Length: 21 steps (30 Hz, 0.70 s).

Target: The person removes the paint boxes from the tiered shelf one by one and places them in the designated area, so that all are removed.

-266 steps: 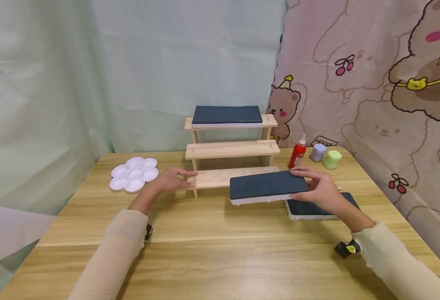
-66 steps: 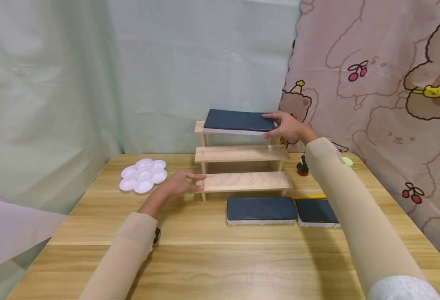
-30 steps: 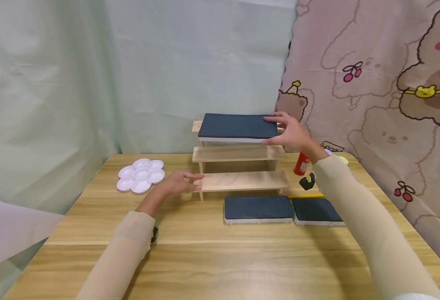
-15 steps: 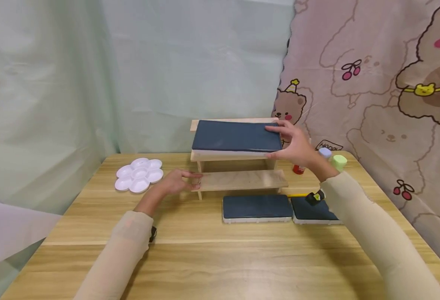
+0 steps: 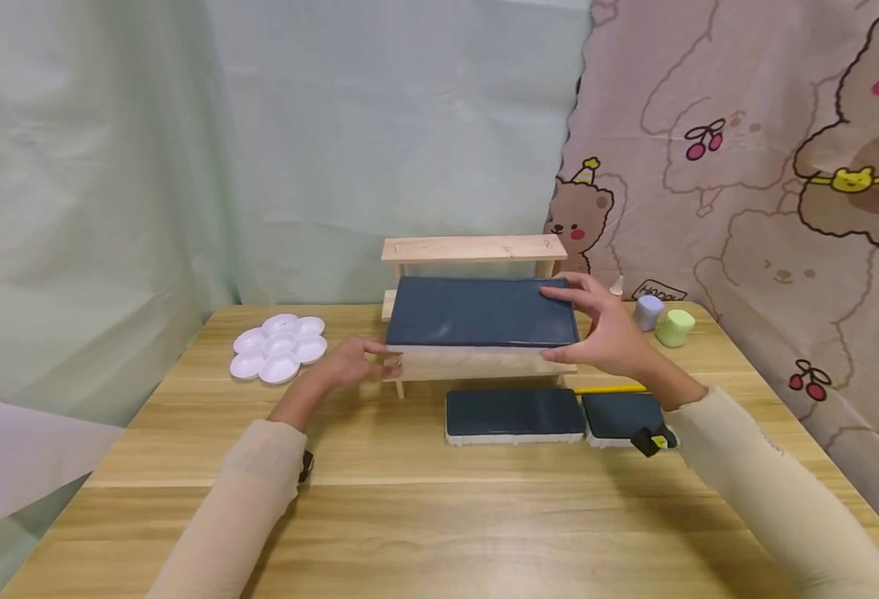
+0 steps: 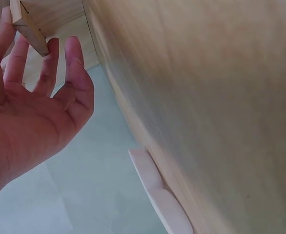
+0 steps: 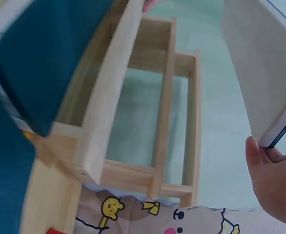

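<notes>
My right hand (image 5: 609, 331) holds the right end of a flat rectangular case (image 5: 481, 312) with a dark blue top and white sides, thumb at its front edge and fingers on top. In the right wrist view, the case's pale underside (image 7: 262, 68) shows, away from the shelves. In the head view it overlaps the middle and lowest shelves of a three-tier wooden stand (image 5: 472, 247). My left hand (image 5: 349, 363) pinches the left end of the lowest shelf. From the left wrist, fingers (image 6: 48, 73) show against the board end (image 6: 30, 31). The top shelf is bare.
Two similar dark blue cases (image 5: 514, 413) (image 5: 619, 416) lie before the stand, a yellow stick (image 5: 607, 389) behind them. A white flower-shaped paint palette (image 5: 279, 348) lies left. Right are a lavender jar (image 5: 649, 312), a green jar (image 5: 675, 328) and a mostly hidden red bottle (image 5: 616, 287).
My right hand has taken the case off the top shelf and brought it forward and down toward me. Earlier it set another case on the table. My left hand stays at the lowest shelf.
</notes>
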Tool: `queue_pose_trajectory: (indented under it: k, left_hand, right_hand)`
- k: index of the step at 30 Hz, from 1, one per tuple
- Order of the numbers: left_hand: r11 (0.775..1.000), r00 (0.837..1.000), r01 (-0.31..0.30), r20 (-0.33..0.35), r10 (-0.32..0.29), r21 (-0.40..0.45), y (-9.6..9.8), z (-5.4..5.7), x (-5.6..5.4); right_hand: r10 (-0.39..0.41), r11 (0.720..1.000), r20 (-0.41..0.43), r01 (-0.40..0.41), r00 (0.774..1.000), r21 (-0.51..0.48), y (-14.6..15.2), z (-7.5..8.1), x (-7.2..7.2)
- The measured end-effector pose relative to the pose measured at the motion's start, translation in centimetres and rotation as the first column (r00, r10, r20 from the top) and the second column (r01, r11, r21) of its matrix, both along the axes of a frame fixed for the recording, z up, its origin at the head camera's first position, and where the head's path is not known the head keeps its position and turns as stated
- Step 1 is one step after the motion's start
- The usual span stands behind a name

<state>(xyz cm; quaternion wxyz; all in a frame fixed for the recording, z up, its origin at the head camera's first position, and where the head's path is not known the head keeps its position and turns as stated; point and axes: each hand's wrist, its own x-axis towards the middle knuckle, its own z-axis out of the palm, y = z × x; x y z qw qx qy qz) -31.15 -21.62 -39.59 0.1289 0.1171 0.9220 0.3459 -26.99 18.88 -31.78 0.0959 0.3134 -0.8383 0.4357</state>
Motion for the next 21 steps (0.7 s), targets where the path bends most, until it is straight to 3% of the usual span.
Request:
queue_pose_trajectory:
  k: [6, 11, 21]
  left_hand:
    - [0.998, 0.996, 0.053, -0.068, -0.054, -0.022, -0.2, 0.3, 0.1]
    - [0.998, 0.998, 0.051, -0.039, -0.051, -0.022, 0.1, 0.2, 0.1]
    - [0.996, 0.996, 0.063, -0.051, -0.066, -0.057, 0.2, 0.2, 0.2]
  right_hand:
    - [0.024, 1.0, 0.007, -0.024, 1.0, 0.018, 0.7, -1.4, 1.8]
    - [0.033, 0.999, 0.007, -0.033, 0.999, 0.028, 1.4, -2.6, 3.1]
    - [0.036, 0.996, 0.031, -0.038, 0.999, 0.082, 2.5, -5.1, 5.3]
